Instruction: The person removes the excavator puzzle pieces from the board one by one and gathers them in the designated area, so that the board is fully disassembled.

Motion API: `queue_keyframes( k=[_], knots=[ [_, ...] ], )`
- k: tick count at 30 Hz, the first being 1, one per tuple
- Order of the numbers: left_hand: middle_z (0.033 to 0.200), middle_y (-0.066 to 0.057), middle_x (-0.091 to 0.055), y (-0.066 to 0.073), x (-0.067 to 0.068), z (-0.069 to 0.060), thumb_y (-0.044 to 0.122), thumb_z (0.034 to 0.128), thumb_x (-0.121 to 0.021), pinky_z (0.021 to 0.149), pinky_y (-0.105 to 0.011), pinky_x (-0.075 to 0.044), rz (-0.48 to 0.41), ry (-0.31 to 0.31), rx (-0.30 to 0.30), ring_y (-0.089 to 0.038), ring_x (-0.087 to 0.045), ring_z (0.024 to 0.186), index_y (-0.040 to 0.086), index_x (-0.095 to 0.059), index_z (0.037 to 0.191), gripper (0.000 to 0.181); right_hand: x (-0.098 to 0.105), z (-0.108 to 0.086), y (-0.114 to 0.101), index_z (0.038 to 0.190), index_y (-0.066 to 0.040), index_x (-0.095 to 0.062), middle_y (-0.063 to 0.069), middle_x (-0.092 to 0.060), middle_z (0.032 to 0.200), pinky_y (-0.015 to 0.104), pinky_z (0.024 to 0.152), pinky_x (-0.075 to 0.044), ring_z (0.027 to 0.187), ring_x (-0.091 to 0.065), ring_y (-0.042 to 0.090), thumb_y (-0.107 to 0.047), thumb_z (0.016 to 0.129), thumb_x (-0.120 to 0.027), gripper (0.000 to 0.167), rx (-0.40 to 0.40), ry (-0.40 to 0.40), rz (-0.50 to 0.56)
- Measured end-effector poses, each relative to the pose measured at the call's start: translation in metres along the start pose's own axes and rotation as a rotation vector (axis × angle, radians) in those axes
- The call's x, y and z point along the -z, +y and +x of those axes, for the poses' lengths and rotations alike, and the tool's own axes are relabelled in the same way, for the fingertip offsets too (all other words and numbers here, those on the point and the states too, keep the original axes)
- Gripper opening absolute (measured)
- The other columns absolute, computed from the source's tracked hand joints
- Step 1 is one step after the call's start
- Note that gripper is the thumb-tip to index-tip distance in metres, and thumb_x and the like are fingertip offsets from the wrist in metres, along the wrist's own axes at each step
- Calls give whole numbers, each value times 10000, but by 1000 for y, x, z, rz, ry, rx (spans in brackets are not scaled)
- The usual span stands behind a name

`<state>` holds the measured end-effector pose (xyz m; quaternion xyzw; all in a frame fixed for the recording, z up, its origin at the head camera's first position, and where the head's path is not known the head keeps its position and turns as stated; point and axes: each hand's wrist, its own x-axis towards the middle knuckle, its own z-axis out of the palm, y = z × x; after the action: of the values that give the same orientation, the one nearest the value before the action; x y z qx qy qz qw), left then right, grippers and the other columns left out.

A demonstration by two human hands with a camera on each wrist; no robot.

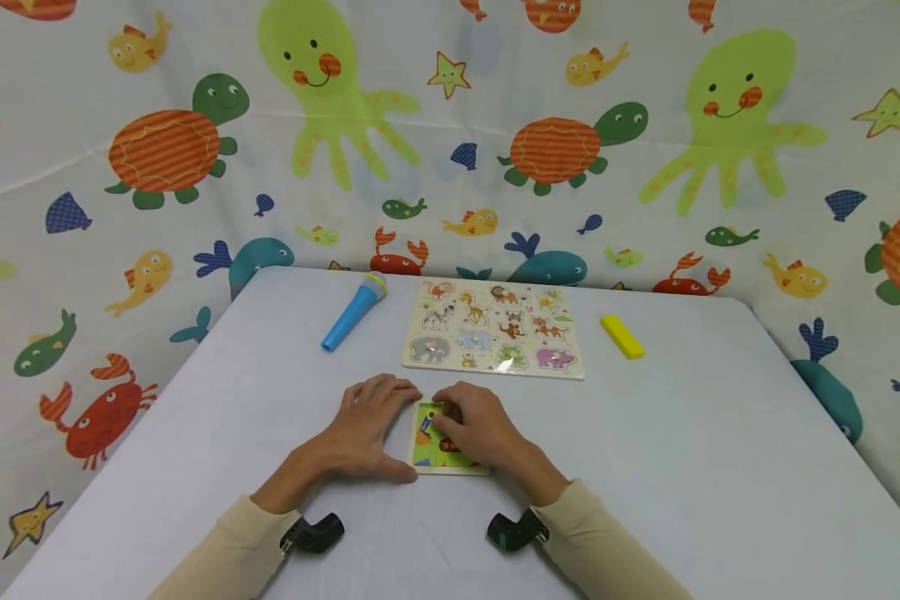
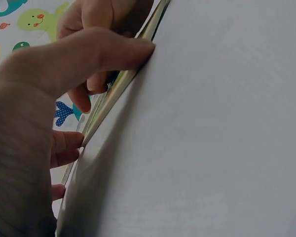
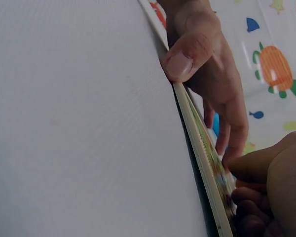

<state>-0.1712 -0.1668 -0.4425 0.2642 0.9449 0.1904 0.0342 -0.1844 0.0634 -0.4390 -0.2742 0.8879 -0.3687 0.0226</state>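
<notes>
Small puzzle board (image 1: 426, 456) lies on the tabletop (image 1: 720, 458), near side of the animal puzzle (image 1: 492, 327). Your left hand (image 1: 363, 428), thumb and fingers apart, touches its left edge. Your right hand (image 1: 482, 427) is curled over it; cannot tell whether clamped on anything.
</notes>
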Motion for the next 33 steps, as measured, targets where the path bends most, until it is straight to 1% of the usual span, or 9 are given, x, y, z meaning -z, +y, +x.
queue_keyframes(
  k=[5, 11, 17, 25, 30, 33],
  knots=[
    [1524, 6, -415, 0, 0, -1, 672, 621, -795, 1141, -621, -178, 2, -5, 2, -302, -233, 1483, 210, -473, 1486, 1032, -3, 0, -1, 1155, -68, -726, -64, -572, 848, 255, 652, -426, 735, -508, 91, -178, 954, -698, 231, 1, 20, -39],
    [1535, 0, -409, 0, 0, -1, 675, 631, -786, 1148, -622, -173, 9, -7, 4, -303, -220, 1491, 209, -464, 1495, 1033, -2, 0, -3, 1146, -63, -740, -58, -594, 855, 252, 663, -431, 745, -511, 88, -167, 951, -692, 227, 3, 36, -78],
    [1541, 4, -407, -2, 0, -1, 689, 634, -784, 1148, -627, -175, 5, -13, 7, -305, -216, 1495, 219, -460, 1501, 1039, -3, 0, -3, 1131, -63, -752, -58, -600, 854, 252, 662, -428, 740, -513, 85, -167, 942, -702, 221, 0, 48, -85],
    [1539, 7, -411, -3, 0, -2, 702, 633, -789, 1149, -626, -176, -7, -19, 1, -309, -219, 1496, 218, -455, 1508, 1054, -6, 0, -4, 1136, -40, -766, -22, -610, 858, 257, 642, -410, 725, -500, 92, -142, 926, -707, 241, 34, 47, -89],
    [1546, 13, -401, -4, 2, -2, 703, 631, -795, 1155, -622, -162, -23, -26, 4, -306, -201, 1502, 220, -451, 1514, 1064, -6, 1, -5, 1125, -55, -761, -42, -602, 832, 259, 663, -421, 738, -513, 93, -145, 922, -724, 226, 7, 54, -80],
    [1545, 16, -401, -5, 2, -1, 705, 622, -803, 1155, -621, -161, -30, -26, 4, -304, -201, 1501, 220, -458, 1511, 1069, -6, 2, -5, 1133, -58, -746, -49, -591, 829, 265, 676, -426, 747, -518, 97, -151, 926, -726, 228, -20, 46, -63]
  ],
)
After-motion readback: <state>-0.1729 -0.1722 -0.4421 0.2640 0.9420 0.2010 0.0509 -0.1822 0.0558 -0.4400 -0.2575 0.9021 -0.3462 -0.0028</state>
